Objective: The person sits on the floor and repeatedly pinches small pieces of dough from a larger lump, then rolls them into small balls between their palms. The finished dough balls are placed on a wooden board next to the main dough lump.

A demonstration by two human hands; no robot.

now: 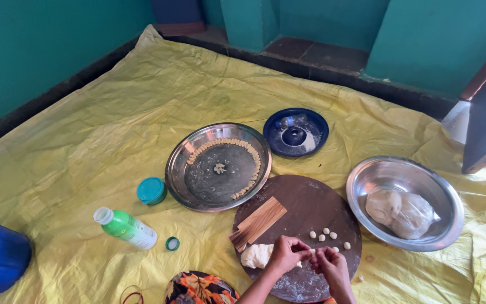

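Your left hand and right hand pinch a dough bit together, dough lump just left, nearer your left.

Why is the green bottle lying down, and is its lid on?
The bottle lies on its side, lid off: its green cap sits apart on the sheet.

I had one view only, from the head camera: it looked steeply down and forward over the yellow sheet, hands close at the bottom edge, green wall far at top.
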